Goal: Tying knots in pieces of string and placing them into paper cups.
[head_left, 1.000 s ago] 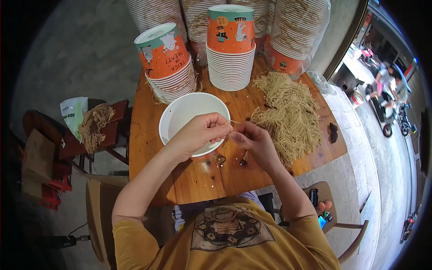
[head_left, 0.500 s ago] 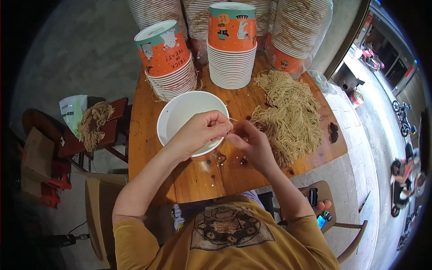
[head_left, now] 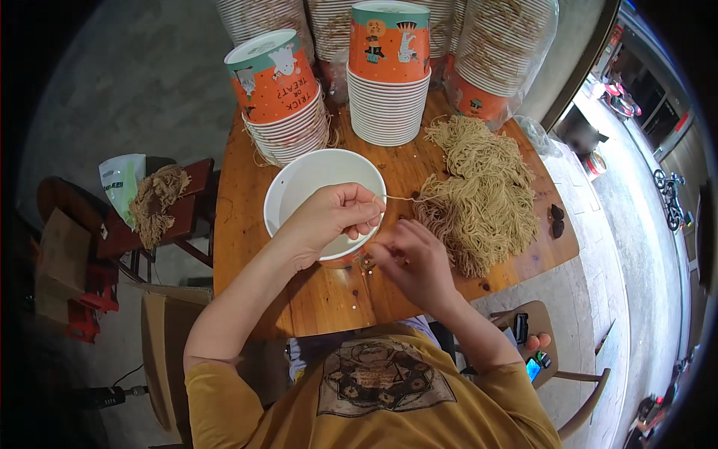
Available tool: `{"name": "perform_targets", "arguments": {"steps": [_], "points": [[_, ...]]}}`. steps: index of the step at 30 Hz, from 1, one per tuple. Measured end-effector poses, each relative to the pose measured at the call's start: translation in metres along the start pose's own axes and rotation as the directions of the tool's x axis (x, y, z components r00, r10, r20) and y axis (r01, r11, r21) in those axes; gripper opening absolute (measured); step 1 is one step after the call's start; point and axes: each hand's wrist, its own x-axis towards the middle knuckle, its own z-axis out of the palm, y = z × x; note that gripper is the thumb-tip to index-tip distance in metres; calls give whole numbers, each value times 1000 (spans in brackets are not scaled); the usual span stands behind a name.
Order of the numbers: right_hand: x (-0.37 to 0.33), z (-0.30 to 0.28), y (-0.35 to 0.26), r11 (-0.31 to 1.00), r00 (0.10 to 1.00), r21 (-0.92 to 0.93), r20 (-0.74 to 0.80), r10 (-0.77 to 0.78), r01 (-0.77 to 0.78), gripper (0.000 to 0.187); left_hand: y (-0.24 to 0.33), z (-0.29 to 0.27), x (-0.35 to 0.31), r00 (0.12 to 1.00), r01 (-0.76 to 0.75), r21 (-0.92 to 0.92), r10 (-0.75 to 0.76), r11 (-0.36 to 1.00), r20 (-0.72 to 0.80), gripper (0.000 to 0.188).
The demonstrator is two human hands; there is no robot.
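A white-lined paper bucket (head_left: 299, 183), orange on its outside, stands mouth up on the wooden table before me. At its right rim my left hand (head_left: 333, 217) pinches a thin tan string (head_left: 400, 198), whose tail runs right toward a heap of tan cords (head_left: 482, 198). Just below and right of it, my right hand (head_left: 419, 266) is apart from the string, its fingers loosely curled and the thumb held away from them. Nothing shows in that hand, though its fingertips are slightly blurred.
Behind the bucket rise an orange-topped stack with strings (head_left: 288, 131) and a taller stack (head_left: 385, 108). Bagged stacks (head_left: 497, 56) stand at the back. Dark sunglasses (head_left: 556, 221) lie by the table's right edge (head_left: 565, 251). On a stool at left rests another cord bundle (head_left: 158, 202).
My right hand has come away from my left hand and moved down, uncovering the string. My left hand stays at the bucket's rim, pinching it.
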Motion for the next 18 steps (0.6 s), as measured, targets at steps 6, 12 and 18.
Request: {"name": "perform_targets", "arguments": {"steps": [6,12,18], "points": [[7,12,-6,989,992,-88,-22,-121,119,11,8,6,-6,999,20,59,-18,998,-29,15],[7,4,-1,976,976,-38,37,-213,215,10,7,8,-9,999,21,78,-19,997,-33,14],[32,-18,11,996,999,82,-26,38,-36,30,5,3,-4,999,-31,132,33,991,-12,14]]}}
